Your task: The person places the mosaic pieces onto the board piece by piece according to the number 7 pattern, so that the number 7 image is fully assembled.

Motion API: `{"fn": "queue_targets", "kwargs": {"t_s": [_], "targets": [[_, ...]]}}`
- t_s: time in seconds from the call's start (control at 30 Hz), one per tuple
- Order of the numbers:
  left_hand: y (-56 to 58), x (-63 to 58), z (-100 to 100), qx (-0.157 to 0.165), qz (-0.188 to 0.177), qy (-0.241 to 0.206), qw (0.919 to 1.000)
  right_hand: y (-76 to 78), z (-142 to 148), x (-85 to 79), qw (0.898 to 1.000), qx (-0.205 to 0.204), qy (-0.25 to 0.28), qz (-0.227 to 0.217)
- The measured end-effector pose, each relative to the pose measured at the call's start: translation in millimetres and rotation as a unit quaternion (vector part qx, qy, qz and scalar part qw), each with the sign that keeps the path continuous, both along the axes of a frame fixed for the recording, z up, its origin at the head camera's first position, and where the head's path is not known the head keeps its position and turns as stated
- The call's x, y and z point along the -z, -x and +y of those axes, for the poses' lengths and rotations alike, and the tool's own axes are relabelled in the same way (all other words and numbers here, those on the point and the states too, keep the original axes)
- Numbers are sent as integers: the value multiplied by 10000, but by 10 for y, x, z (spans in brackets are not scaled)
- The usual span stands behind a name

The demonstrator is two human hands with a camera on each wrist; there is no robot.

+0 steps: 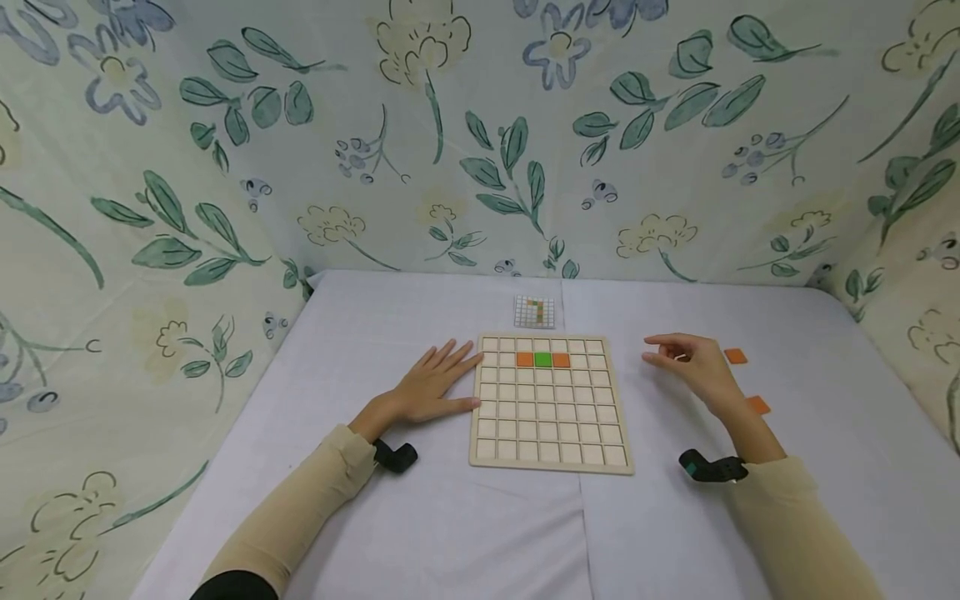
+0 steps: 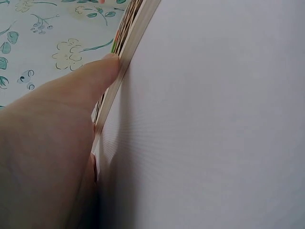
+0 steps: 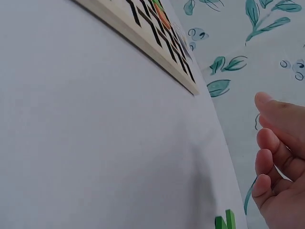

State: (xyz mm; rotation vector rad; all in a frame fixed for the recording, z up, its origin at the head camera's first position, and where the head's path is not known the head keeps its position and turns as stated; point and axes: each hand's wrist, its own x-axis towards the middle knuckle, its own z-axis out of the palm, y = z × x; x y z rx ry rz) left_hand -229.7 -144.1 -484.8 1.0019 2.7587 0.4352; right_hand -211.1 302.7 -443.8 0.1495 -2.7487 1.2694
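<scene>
A wooden grid board (image 1: 551,467) lies on the white cloth; in its second row sit two orange tiles (image 1: 525,359) with a green tile (image 1: 542,359) between them. My left hand (image 1: 427,387) lies spread, its thumb and fingertips touching the board's left edge; the left wrist view shows the thumb (image 2: 102,71) against that edge. To the right of the board, my right hand (image 1: 693,364) is raised above the cloth, fingers loosely bent and nothing visible between them. In the right wrist view, its fingertips (image 3: 267,138) are apart from the board.
Behind the board lies a small card (image 1: 534,312) printed with a coloured grid. Loose orange tiles (image 1: 736,356) lie right of my right hand, one partly hidden by the wrist. Green pieces (image 3: 225,221) show at the right wrist view's bottom edge. Floral cloth (image 1: 495,167) hangs behind the table.
</scene>
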Motion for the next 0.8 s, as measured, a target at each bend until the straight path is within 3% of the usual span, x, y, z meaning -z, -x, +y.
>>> {"fn": "queue_targets", "kwargs": {"t_s": [0.43, 0.8], "targets": [[-5, 6, 9, 47, 79, -14, 10000, -193, 510, 131, 9963, 854, -14, -48], [-12, -23, 11, 37, 44, -47, 10000, -264, 672, 226, 9934, 1109, 262, -155]]}}
